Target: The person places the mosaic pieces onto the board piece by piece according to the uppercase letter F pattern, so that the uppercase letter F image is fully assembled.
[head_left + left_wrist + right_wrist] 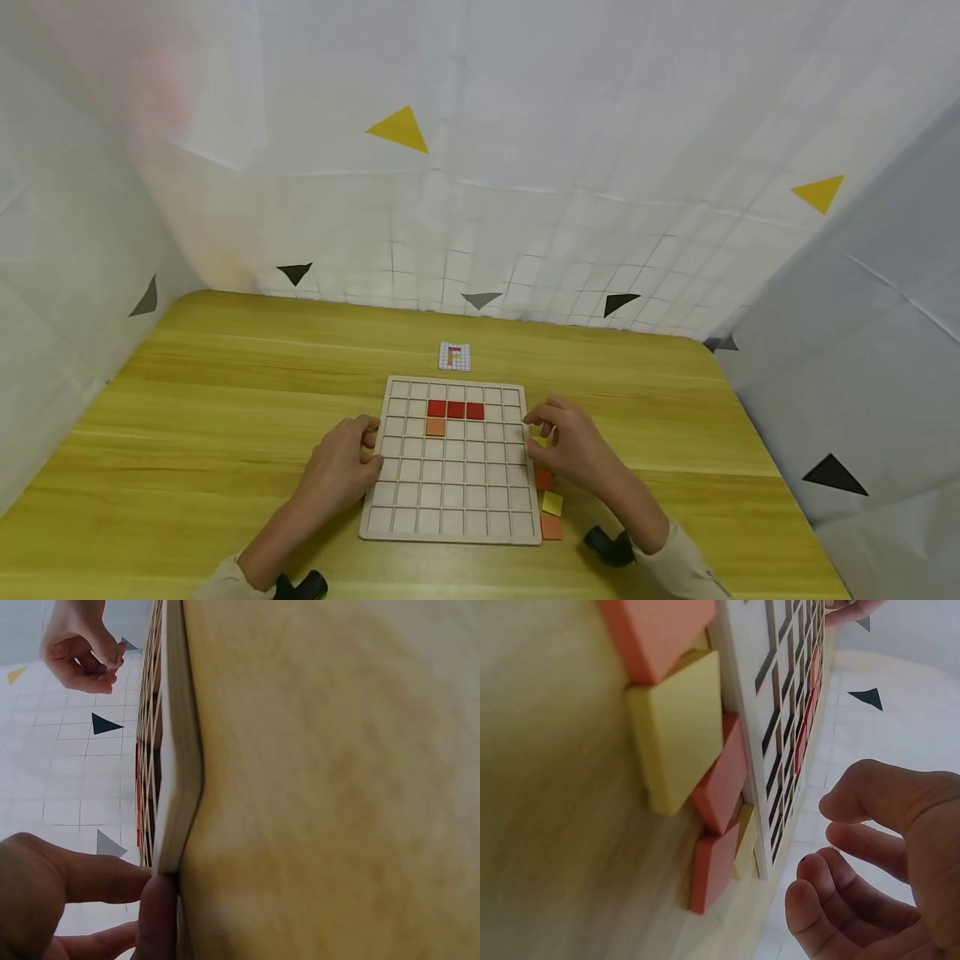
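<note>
A pale wooden grid board (452, 471) lies flat on the table, with three red tiles (455, 409) side by side in one row of cells. Below the leftmost red one sits an orange tile (435, 427). At the board's left edge my left hand (341, 462) holds the rim between thumb and fingers, as the left wrist view shows at the board's edge (180, 757). Over the right edge hovers my right hand (570, 442), fingers loosely bent and apart from the thumb. Nothing is visible between the fingertips (836, 806) in the right wrist view.
Along the board's right side lie several loose tiles, among them a yellow tile (552, 503) and an orange tile (551, 527); some overlap. A small pattern card (454, 357) lies behind the board. White sheeting (525, 208) with triangle marks encloses the wooden table (225, 400).
</note>
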{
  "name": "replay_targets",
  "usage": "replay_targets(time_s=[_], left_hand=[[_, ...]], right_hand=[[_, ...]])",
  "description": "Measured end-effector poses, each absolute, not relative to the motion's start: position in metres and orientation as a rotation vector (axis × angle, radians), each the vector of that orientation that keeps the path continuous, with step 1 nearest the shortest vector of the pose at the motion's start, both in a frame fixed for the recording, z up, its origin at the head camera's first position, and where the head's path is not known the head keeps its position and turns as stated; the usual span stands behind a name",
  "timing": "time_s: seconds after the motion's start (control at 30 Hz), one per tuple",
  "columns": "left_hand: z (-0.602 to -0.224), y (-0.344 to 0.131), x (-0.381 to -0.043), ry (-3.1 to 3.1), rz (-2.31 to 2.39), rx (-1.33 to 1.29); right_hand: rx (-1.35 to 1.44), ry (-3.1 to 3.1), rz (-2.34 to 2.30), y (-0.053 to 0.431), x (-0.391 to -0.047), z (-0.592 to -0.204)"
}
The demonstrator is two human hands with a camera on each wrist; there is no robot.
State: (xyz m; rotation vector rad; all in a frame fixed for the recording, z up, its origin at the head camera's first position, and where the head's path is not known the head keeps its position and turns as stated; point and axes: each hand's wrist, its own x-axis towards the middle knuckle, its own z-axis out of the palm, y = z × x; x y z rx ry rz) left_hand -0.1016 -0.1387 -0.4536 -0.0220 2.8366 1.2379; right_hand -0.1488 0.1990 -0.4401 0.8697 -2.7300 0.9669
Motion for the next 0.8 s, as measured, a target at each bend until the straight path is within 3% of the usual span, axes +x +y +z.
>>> replay_targets(time_s=[0.8], left_hand=[[-0.456, -0.139, -0.102, 2.851, 1.235, -0.011]], right_hand=[[0.84, -2.735, 0.896, 0.23, -0.128, -0.456]])
